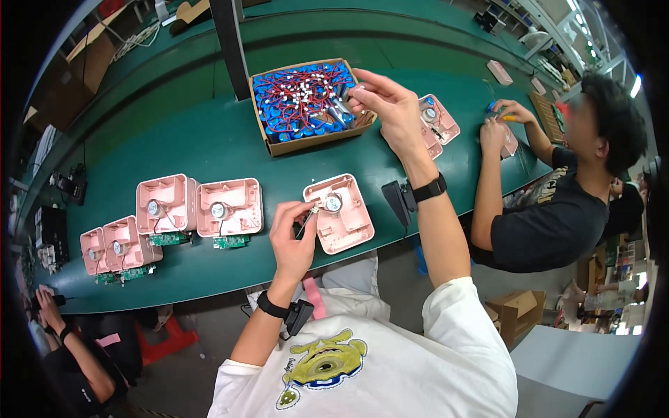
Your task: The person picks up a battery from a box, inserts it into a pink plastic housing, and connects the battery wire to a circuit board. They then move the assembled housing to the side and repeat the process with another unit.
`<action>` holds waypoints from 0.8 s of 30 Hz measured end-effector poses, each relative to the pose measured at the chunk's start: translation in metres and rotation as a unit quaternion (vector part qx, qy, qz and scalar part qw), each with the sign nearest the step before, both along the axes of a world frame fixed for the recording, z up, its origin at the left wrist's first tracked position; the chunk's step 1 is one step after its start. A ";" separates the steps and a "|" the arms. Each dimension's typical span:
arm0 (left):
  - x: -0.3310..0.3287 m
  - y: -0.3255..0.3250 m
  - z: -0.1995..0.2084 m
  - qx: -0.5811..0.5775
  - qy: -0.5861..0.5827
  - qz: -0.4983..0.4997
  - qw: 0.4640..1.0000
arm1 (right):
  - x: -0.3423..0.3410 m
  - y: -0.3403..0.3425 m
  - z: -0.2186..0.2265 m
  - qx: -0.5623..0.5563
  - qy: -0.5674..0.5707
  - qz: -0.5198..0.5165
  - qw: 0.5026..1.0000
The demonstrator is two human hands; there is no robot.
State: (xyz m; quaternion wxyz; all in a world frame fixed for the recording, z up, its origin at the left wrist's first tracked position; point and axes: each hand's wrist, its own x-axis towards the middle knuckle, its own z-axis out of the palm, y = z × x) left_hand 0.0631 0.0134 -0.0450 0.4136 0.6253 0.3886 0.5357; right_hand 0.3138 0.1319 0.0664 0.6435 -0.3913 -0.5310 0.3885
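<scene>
A pink plastic housing (348,221) lies on the table in front of me, with a round speaker (332,202) set in it. At the housing's left edge, my left hand (291,237) pinches a thin dark piece (304,224) with a small whitish end near the speaker; its kind is unclear. My right hand (391,111) is raised at the right side of a cardboard box (306,147) packed with blue battery cells (282,125) and red wires. Its thumb and fingertips are drawn together; whatever they hold is too small to make out.
Several pink housings with speakers stand to the left, including one housing (245,216) with a green circuit board (231,242) at its front edge. Farther right lies another open housing (440,120). A co-worker (550,209) works there. A dark post (230,49) rises behind the box.
</scene>
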 end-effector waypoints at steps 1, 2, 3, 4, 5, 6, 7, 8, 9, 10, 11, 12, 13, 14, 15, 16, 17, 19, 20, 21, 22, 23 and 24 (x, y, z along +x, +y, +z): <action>0.001 0.000 0.000 0.000 0.004 0.000 1.000 | -0.002 -0.005 0.004 0.001 -0.001 -0.001 1.000; 0.002 0.001 -0.001 0.001 0.003 -0.001 1.000 | -0.004 -0.011 0.008 0.004 0.014 0.001 1.000; 0.001 0.002 -0.002 0.000 -0.002 0.000 1.000 | -0.006 -0.016 0.012 0.007 0.029 0.002 1.000; 0.000 0.000 -0.002 -0.003 -0.005 0.000 1.000 | -0.008 -0.021 0.013 0.007 0.046 0.003 0.999; -0.001 -0.002 -0.001 -0.007 -0.008 0.002 1.000 | -0.008 -0.024 0.014 0.004 0.047 0.003 0.999; -0.001 -0.003 -0.001 -0.011 -0.006 0.002 1.000 | -0.005 -0.027 0.014 -0.015 0.042 0.025 0.999; 0.002 0.000 -0.002 -0.001 -0.010 0.009 1.000 | -0.003 -0.031 0.014 -0.035 0.038 0.046 0.998; 0.005 0.003 -0.002 0.009 -0.014 0.016 1.000 | -0.001 -0.034 0.015 -0.055 0.034 0.069 0.995; 0.005 0.005 -0.002 0.019 -0.016 0.025 0.999 | -0.004 -0.037 0.019 -0.052 0.050 0.088 0.993; 0.004 0.004 -0.004 0.017 -0.019 0.027 0.999 | -0.008 -0.041 0.020 -0.058 0.054 0.092 0.993; 0.005 0.004 -0.004 0.012 -0.017 0.030 0.999 | -0.010 -0.046 0.020 -0.058 0.060 0.095 0.992; 0.005 0.004 -0.005 0.015 -0.014 0.031 0.999 | -0.013 -0.051 0.020 -0.057 0.066 0.099 0.991; 0.005 0.004 -0.004 0.019 -0.012 0.032 0.999 | -0.014 -0.054 0.019 -0.057 0.071 0.102 0.991; 0.005 0.004 -0.003 0.024 -0.009 0.031 0.999 | -0.014 -0.056 0.018 -0.050 0.056 0.102 0.992; 0.004 0.003 -0.001 0.027 -0.001 0.032 0.999 | -0.014 -0.058 0.018 -0.052 0.058 0.104 0.992; 0.004 0.002 0.000 0.025 0.001 0.034 0.999 | -0.014 -0.061 0.018 -0.051 0.046 0.112 0.991; 0.004 0.002 0.001 0.021 0.001 0.034 0.999 | -0.014 -0.063 0.019 -0.050 0.033 0.120 0.991; 0.004 0.002 0.002 0.012 0.001 0.033 0.999 | -0.018 -0.067 0.021 -0.051 0.023 0.127 0.990; 0.003 0.002 0.001 0.010 0.003 0.033 0.999 | -0.023 -0.068 0.024 -0.055 0.018 0.127 0.990; 0.003 0.002 0.000 -0.001 -0.003 0.034 0.999 | -0.028 -0.069 0.026 -0.059 0.014 0.126 0.990; 0.003 0.003 -0.001 -0.013 -0.009 0.035 0.999 | -0.032 -0.070 0.025 -0.063 0.009 0.125 0.990; 0.003 0.003 -0.003 -0.024 -0.015 0.036 0.999 | -0.036 -0.070 0.023 -0.064 0.011 0.125 0.990; 0.004 0.004 -0.003 -0.025 -0.013 0.036 0.999 | -0.039 -0.069 0.021 -0.070 0.009 0.128 0.989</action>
